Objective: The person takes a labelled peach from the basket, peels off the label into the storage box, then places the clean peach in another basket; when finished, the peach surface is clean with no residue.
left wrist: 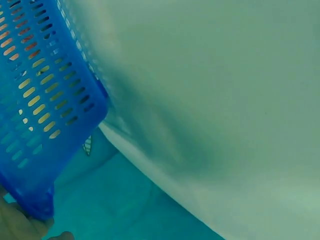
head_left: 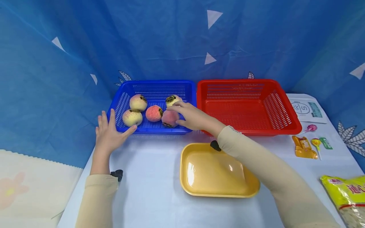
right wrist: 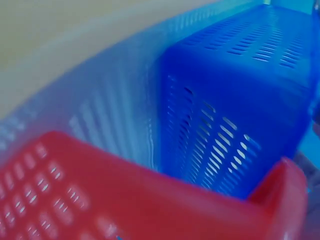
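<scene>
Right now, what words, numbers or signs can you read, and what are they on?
"通心": on the yellow bag, cut off by the picture's edge.
"S", probably: in the round logo on the white scale.
Too small or blurred to read: the display, orange packet, green wrapper, pink label and right cuff.

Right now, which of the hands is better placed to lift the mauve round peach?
Probably the right hand: it is at that peach; the left hand is at the left end of the blue plastic basket.
</scene>
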`<state>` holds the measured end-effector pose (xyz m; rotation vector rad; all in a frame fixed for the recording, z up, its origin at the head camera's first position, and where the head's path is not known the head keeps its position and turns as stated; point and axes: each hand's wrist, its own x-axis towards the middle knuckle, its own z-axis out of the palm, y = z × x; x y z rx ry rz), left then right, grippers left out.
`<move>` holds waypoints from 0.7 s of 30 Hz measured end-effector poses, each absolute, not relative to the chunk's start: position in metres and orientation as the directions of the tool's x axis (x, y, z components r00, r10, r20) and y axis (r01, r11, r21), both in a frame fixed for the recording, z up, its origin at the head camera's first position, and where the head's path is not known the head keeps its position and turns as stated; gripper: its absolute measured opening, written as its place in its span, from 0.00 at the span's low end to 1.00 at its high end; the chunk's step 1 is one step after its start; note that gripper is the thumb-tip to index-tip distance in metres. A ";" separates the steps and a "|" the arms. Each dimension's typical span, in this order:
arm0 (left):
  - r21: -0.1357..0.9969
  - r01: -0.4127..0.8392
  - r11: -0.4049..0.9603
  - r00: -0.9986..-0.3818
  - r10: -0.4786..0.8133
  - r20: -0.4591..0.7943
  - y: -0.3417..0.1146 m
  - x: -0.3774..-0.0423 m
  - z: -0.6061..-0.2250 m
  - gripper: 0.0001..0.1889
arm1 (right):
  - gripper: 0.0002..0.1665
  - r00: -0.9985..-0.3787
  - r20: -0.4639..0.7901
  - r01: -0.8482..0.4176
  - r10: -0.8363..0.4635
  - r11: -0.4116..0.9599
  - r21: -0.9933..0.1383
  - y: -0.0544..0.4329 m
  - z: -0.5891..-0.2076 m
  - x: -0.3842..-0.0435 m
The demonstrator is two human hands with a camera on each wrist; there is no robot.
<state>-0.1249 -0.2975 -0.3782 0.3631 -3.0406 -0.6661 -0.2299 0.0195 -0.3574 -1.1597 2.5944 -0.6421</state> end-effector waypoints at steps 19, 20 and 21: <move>0.438 -0.247 0.865 -0.965 -0.260 -0.030 -0.303 -0.130 -0.389 0.71 | 0.28 -0.587 -0.089 -0.732 -0.805 0.574 -0.367 -0.013 -0.374 -0.247; 0.437 -0.246 0.865 -0.965 -0.259 -0.030 -0.303 -0.131 -0.389 0.71 | 0.27 -0.590 -0.089 -0.730 -0.803 0.577 -0.367 -0.014 -0.375 -0.247; 0.435 -0.246 0.866 -0.965 -0.259 -0.030 -0.303 -0.131 -0.390 0.71 | 0.27 -0.591 -0.089 -0.727 -0.802 0.578 -0.371 -0.015 -0.376 -0.248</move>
